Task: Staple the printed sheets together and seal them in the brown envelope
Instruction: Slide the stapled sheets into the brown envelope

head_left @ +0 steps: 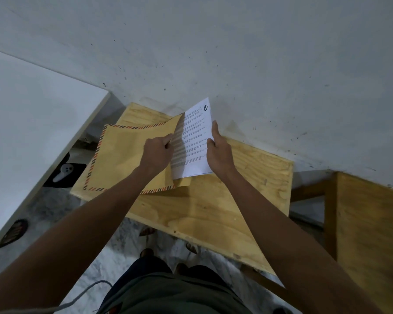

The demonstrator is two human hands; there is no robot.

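The person is standing at a wooden table (213,207) and working on the insertion step. No stapler is in view, and whether the sheets are already stapled cannot be told.

The brown envelope (120,155) is lying flat on the far left part of the table, its striped border showing along the far, left and near edges. Its open mouth is facing right, so its long axis is running left to right. The left hand (157,152) is resting on the envelope at the mouth, its fingers curled and pinching the upper lip, which is standing raised.

The printed sheets (194,141) are lying just right of the mouth, their left portion shaded under the lifted lip and apparently entering the opening. The right hand (218,150) is gripping the sheets at their right edge, thumb on top and fingers curled beneath.

The governing relation: the envelope cavity is lying directly left of the right hand's fingers, in line with the sheets. The right hand is the one nearer the free edge of the paper, so the coming push probably belongs to it, leftward along the envelope's long axis, while the left hand is holding the mouth open. A skewed push risks catching a sheet corner on the lip.
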